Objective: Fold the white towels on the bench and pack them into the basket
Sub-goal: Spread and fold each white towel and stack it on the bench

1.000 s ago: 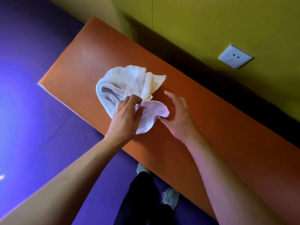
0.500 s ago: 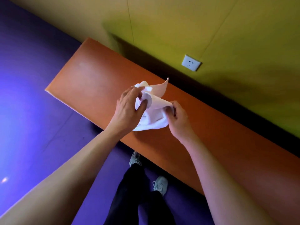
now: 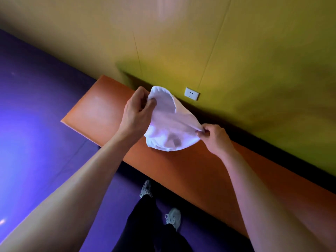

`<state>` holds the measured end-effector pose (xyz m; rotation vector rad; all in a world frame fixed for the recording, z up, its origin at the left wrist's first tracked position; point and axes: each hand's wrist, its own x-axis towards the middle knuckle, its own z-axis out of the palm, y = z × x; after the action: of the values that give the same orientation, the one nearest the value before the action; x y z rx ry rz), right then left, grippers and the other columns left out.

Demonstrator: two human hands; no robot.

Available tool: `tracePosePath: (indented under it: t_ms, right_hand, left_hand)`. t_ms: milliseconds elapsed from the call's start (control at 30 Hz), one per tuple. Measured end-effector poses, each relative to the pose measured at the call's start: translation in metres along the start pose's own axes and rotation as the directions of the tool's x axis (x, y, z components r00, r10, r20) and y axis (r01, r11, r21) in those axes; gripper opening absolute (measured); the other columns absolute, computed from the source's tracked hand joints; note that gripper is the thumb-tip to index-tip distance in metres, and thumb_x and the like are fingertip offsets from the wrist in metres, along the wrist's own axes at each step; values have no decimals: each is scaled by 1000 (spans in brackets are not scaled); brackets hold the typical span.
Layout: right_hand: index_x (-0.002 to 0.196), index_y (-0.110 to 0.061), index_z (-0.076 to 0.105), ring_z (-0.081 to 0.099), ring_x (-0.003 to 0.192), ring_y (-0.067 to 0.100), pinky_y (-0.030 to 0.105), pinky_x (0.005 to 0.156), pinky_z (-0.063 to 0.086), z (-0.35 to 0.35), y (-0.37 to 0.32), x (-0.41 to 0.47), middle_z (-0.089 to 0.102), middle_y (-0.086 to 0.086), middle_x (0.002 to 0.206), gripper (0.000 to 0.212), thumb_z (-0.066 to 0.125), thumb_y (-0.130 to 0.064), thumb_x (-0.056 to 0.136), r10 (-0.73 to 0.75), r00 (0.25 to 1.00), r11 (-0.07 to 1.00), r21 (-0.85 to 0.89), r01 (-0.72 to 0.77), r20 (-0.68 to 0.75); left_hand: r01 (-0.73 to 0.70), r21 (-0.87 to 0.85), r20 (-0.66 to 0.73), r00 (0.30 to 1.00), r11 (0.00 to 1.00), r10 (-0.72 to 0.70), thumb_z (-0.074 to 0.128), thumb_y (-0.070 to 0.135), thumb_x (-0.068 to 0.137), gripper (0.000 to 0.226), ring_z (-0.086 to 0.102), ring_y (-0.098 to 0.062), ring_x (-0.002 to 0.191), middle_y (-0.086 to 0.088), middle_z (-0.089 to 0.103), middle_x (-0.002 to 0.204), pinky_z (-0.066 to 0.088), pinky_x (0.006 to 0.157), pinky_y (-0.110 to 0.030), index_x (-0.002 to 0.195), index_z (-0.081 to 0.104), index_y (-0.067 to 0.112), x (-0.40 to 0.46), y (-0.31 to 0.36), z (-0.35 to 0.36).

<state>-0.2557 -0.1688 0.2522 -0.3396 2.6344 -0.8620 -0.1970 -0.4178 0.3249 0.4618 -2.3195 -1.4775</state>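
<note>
— What is the setting?
— A yellow-green wall (image 3: 254, 51) rises behind a long orange desk (image 3: 190, 171), with a purple floor (image 3: 36, 133) in front and a white wall socket (image 3: 191, 93) just above the desk's back edge.

— And the subject?
— A person stands at the desk, seen from above. The white towel (image 3: 171, 122) is held up over the desk's left part, stretched between two bare hands.

— How is each hand placed?
— The left hand (image 3: 136, 111) pinches the towel's upper left corner, fingers (image 3: 151, 103) curled into the cloth. The right hand (image 3: 213, 135) pinches the lower right corner between thumb and fingers (image 3: 201, 132), held narrow on the fabric.

— Does the towel touch the desk?
— Its lower edge sags in a rounded curve toward the orange surface; whether it rests there or hangs just clear cannot be told. The upper edge curls over in a fold near the left hand.

— Anything else in frame?
— Dark trousers (image 3: 149, 230) and two pale sneakers (image 3: 173, 217) on the floor beside the desk's front edge.
</note>
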Motion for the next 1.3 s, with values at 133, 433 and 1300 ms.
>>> tracePosePath:
  t_ms: [133, 433, 1300]
  right_hand:
    - [78, -21, 57, 60, 57, 18, 34, 59, 47, -11, 0, -15, 60, 0, 60, 19, 62, -29, 94, 71, 983, 970, 243, -28, -169]
    - [130, -34, 61, 55, 123, 19, 38, 105, 45, -106, -50, -29, 59, 4, 127, 61, 83, -32, 73, -215, 956, 976, 3, 220, -200]
    - [81, -13, 66, 46, 67, 4, 25, 64, 40, -149, 37, -136, 53, -4, 68, 16, 72, -26, 88, 220, 751, 898, 430, 93, -623]
  left_hand:
    - [-64, -23, 41, 997, 998, 65, 54, 32, 87, 22, 32, -4, 56, 18, 40, 57, 28, 54, -23, 73, 39, 25, -4, 24, -6]
    - [-372, 169, 148, 925, 912, 350, 62, 28, 96, 18, 44, 0, 70, 23, 51, 71, 35, 68, -18, 88, 46, 25, -12, 101, -6]
    - [-531, 661, 700, 692, 531, -179, 66, 66, 74, 55, 58, -30, 103, -4, 67, 97, 45, 89, -39, 101, 64, 18, -64, 33, 31]
